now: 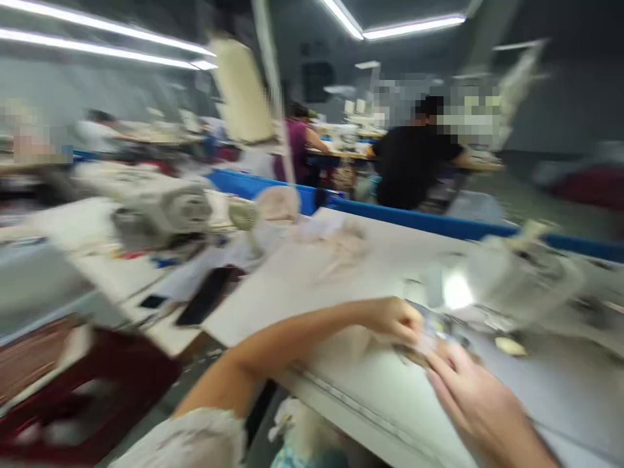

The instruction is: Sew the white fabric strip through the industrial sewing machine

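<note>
Blur softens the whole head view. My left hand (397, 318) reaches in from the left with its fingers curled, closed on a small pale piece of fabric (425, 342). My right hand (470, 387) comes from the lower right, fingers pressed together at the other side of that fabric. Its fingertips are smeared. Both hands are just in front of the needle area of a white sewing machine (521, 279), whose lamp shines brightly. Beneath my left forearm, more pale cloth (353, 348) lies on the white sewing table (273, 286).
A crumpled pale cloth (341, 247) lies farther back on the table. At the left stand another sewing machine (166, 208), a dark phone (207, 296) and a dark red crate (131, 377). A blue partition (414, 221) runs behind; people (409, 156) sit at machines beyond it.
</note>
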The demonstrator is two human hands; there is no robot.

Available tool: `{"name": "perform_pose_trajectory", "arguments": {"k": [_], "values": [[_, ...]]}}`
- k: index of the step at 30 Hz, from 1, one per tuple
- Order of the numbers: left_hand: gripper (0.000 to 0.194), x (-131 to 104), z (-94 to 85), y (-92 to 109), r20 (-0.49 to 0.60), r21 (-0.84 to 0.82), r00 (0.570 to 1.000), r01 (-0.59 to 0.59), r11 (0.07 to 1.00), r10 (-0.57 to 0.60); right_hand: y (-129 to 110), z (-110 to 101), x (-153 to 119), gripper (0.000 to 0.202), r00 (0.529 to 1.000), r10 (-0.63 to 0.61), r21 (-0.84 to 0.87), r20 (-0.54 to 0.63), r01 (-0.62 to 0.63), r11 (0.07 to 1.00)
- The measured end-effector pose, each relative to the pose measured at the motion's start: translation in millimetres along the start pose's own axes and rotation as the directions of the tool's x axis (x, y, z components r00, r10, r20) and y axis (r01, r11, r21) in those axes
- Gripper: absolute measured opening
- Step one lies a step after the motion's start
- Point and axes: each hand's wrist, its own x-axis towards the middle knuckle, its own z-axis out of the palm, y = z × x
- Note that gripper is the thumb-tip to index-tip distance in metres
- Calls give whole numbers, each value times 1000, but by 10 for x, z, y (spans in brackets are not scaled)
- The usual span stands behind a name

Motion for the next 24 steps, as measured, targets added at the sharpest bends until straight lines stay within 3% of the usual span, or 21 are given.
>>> {"name": "perform_pose_trajectory", "arguments": {"k": [3, 6, 13, 24], "values": [[11, 10, -29, -148, -38, -11, 998, -47, 999, 46, -117, -129, 77, 30, 986, 61, -172, 156, -34, 985], [14, 132, 8, -289, -22, -9, 998, -53, 999, 53, -106, -136, 132, 24, 965, 165, -221, 205, -119, 968], [23, 270, 214, -398, -108, 57, 994, 42, 997, -36, -155, -156, 106, 17, 963, 161, -199, 215, -119, 973], [24, 371, 196, -439, -78, 60, 991, 115, 992, -110, -137, -150, 106, 27, 964, 163, -195, 212, -121, 973]]}}
